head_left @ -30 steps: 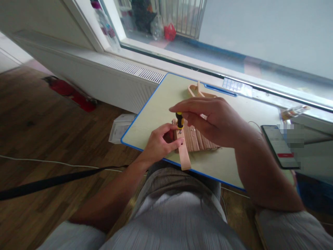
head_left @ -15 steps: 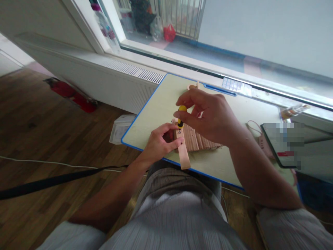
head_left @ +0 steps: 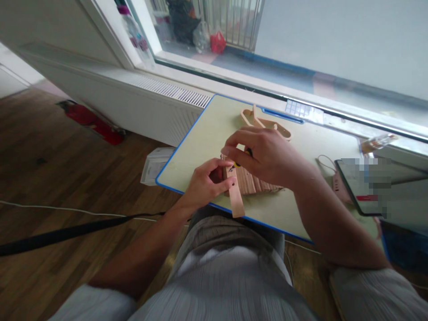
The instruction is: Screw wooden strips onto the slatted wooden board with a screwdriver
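Note:
My left hand [head_left: 205, 183] pinches a pale wooden strip [head_left: 237, 201] between thumb and fingers, pressing it across the left end of a slatted wooden piece [head_left: 256, 180]. A small dark screw or tip [head_left: 231, 169] shows on the strip by my left fingertips. Over the slatted piece, my right hand [head_left: 272, 154] is closed on a small yellow and black screwdriver [head_left: 237, 164]. The tool lies tilted under the palm, its handle partly hidden by my fingers. Whether its tip touches the screw, I cannot tell.
Curved wooden handle-like parts [head_left: 283, 130] lie at the back of the blue-edged table [head_left: 190, 156]. On the right are a tablet-like device [head_left: 347, 187] and a clear container [head_left: 379, 142]. A white box [head_left: 155, 165] sits below the left edge; a fire extinguisher [head_left: 92, 122] lies farther left.
My right hand has lowered and turned, tipping the screwdriver from upright to slanted toward the palm. More of the curved wooden parts behind it now shows. My left hand has stayed put.

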`<action>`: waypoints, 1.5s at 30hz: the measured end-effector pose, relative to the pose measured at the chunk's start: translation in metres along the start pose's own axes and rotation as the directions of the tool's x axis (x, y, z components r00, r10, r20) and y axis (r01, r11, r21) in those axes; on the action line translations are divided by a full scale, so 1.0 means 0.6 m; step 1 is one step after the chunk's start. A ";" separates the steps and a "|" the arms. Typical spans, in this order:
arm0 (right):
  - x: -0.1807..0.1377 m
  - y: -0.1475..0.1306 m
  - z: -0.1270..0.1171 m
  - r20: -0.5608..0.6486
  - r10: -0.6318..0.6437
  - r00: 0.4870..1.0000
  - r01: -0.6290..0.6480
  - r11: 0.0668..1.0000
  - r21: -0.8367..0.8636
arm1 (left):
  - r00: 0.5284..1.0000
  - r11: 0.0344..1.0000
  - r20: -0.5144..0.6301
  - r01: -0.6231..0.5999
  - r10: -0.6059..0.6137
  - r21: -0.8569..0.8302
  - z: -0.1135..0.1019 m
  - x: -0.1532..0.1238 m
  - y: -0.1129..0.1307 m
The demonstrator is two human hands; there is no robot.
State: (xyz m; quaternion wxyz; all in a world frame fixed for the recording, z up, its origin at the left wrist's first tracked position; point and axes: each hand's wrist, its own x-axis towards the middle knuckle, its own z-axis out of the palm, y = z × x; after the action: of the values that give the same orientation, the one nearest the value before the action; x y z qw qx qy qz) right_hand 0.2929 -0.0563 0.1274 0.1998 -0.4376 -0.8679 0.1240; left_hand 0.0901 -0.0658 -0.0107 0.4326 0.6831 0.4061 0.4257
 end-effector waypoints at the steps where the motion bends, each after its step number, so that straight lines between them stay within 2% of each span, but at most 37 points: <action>1: 0.000 -0.002 0.001 -0.032 0.032 0.999 -0.034 0.999 -0.041 | 1.000 1.000 0.001 0.003 -0.003 -0.003 0.000 0.000 0.001; 5: 0.000 -0.004 0.007 -0.122 0.200 0.972 -0.217 0.964 -0.154 | 0.999 0.999 0.010 0.038 -0.037 -0.036 0.000 0.000 0.000; 7: -0.001 -0.001 0.009 -0.132 0.226 0.965 -0.243 0.960 -0.142 | 0.999 0.998 0.007 0.039 -0.039 -0.044 0.000 0.000 -0.001; 11: -0.003 0.005 0.006 -0.148 0.152 0.977 -0.163 0.984 -0.068 | 0.999 0.999 -0.011 0.043 -0.043 -0.028 0.001 -0.001 -0.001; 17: -0.009 0.003 -0.008 -0.103 0.018 0.994 -0.015 0.999 0.033 | 0.998 0.995 -0.002 0.059 -0.059 -0.086 0.001 0.001 -0.003; 23: -0.018 0.002 -0.022 -0.028 -0.084 0.996 0.085 0.996 0.037 | 0.999 0.995 0.007 0.053 -0.052 -0.088 0.002 0.000 -0.004; 27: -0.017 0.003 -0.022 -0.026 -0.138 0.990 0.139 0.989 0.058 | 0.999 0.996 -0.001 0.049 -0.050 -0.081 0.002 0.000 -0.006; 37: -0.012 -0.004 -0.014 -0.058 -0.084 0.995 0.092 0.983 0.158 | 0.999 0.998 -0.009 0.051 -0.051 -0.040 -0.001 0.001 0.003; 42: -0.006 -0.005 0.004 -0.190 -0.027 0.981 0.045 0.994 0.095 | 0.998 0.997 -0.004 0.060 -0.060 -0.055 0.000 0.000 0.000; 45: -0.004 -0.005 0.011 -0.213 0.018 0.977 0.002 0.996 0.090 | 0.998 0.996 0.001 0.064 -0.064 -0.070 0.001 0.000 -0.005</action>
State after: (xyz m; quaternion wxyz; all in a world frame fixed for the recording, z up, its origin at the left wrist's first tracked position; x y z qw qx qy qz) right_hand 0.2891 -0.0602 0.1220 0.3108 -0.4425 -0.8332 0.1161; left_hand 0.0901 -0.0651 -0.0140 0.4693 0.6541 0.4129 0.4259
